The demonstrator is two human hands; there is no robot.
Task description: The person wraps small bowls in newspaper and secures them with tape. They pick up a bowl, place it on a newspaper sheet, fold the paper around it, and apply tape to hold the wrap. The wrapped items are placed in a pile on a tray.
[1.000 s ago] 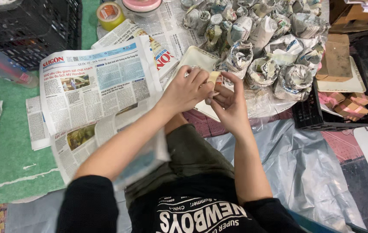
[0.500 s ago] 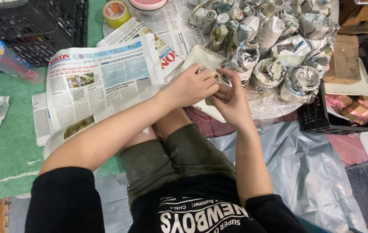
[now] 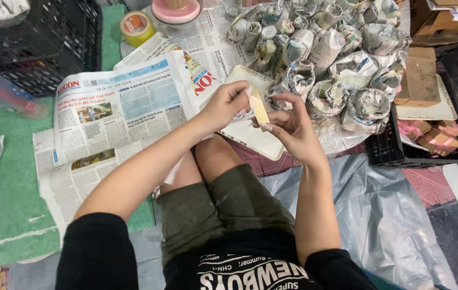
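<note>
Sitting on the floor, the person holds a strip of tan tape (image 3: 259,109) between both hands above a pale rectangular tray (image 3: 253,137). The left hand (image 3: 228,105) pinches the strip's upper end with thumb and fingertips pressed together; the right hand (image 3: 289,128) pinches its lower end, the other fingers loosely curled. An open newspaper (image 3: 116,115) lies spread to the left on a green mat (image 3: 3,198). Just beyond the tray sits a heap of newspaper-wrapped bundles (image 3: 325,59). A yellow tape roll (image 3: 136,27) rests near the top, beside a black crate (image 3: 51,48). To the right, another black crate (image 3: 427,145) holds small pink-and-brown boxes, and grey plastic sheeting (image 3: 379,215) covers the floor.
</note>
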